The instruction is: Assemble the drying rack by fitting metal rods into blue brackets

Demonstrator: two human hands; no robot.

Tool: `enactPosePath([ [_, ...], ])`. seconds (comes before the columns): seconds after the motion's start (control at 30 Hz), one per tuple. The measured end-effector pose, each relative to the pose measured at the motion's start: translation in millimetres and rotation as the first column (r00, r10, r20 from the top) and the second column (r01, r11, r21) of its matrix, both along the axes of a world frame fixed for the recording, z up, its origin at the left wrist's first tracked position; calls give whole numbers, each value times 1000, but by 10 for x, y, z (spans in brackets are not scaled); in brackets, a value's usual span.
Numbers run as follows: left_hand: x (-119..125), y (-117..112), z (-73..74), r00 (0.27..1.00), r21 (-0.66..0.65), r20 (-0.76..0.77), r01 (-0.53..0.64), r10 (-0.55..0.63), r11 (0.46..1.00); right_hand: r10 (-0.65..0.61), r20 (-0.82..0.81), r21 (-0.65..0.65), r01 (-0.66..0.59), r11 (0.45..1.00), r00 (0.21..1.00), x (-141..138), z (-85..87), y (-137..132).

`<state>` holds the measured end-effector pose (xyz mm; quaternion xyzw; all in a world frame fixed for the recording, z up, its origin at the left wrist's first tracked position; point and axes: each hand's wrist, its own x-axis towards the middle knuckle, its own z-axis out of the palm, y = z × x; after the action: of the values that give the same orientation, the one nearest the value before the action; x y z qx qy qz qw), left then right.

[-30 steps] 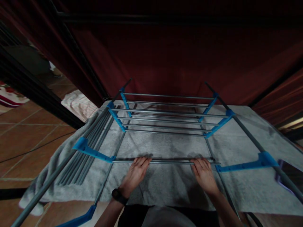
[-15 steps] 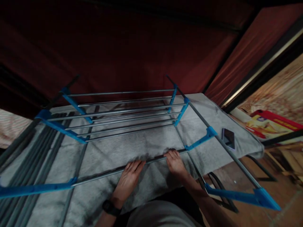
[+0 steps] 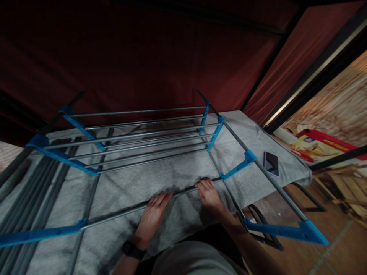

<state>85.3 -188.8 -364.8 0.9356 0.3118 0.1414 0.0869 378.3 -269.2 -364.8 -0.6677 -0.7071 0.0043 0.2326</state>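
Note:
A grey metal drying-rack frame with blue plastic joints (image 3: 134, 137) lies over a grey towel (image 3: 160, 179) spread on a table. My left hand (image 3: 151, 217), with a dark watch on its wrist, rests on the nearest metal rod (image 3: 183, 191), its fingers curled over it. My right hand (image 3: 209, 194) holds the same rod further right, close to a blue joint (image 3: 237, 166). Both hands press the rod against the towel.
A dark phone (image 3: 271, 163) lies on the towel's right end. Loose grey rods (image 3: 31, 198) lie bundled at the left. Dark red curtains hang behind. A red and yellow box (image 3: 321, 147) and wooden slats (image 3: 346, 191) sit on the tiled floor to the right.
My view has swung to the right, bringing the phone and the red box into sight. Both hands have stayed on the same rod, now closer together.

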Motion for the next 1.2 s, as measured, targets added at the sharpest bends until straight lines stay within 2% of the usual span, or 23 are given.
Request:
enactPosePath([
  [0.13,13,-2,29,999,-26,31,-3,4,1000,-53,-67,105,60,993,996,-31,-14,-142],
  [0.23,22,-2,18,999,-13,34,-2,2,1000,-223,-151,141,244,959,963,68,-84,-367],
  [0.3,27,-1,10,999,3,33,-4,4,1000,-388,-202,127,417,900,899,233,-139,-519],
  [0.4,29,3,12,999,-3,35,-2,2,1000,-582,-256,111,622,775,772,560,-186,-648],
  [0.43,30,5,14,999,-9,37,-1,2,1000,-595,-263,92,633,768,760,661,-187,-655],
  [0.53,34,8,10,999,-12,43,2,-2,1000,-531,-227,-16,542,840,816,856,-158,-598],
  [0.6,38,8,-10,999,5,48,1,-2,1000,-511,-191,-78,506,859,838,889,-127,-533],
  [0.77,33,2,-71,996,60,83,-22,17,998,-592,-173,-137,576,806,787,843,-61,-439],
  [0.93,10,6,-61,995,61,99,-7,1,998,-617,-156,-164,595,786,772,792,-20,-409],
  [1.1,8,14,-68,992,60,123,-12,5,998,-664,-113,-182,642,745,739,734,-5,-375],
  [1.2,9,13,-64,992,49,123,-9,3,999,-663,-101,-171,644,746,742,723,-9,-372],
])
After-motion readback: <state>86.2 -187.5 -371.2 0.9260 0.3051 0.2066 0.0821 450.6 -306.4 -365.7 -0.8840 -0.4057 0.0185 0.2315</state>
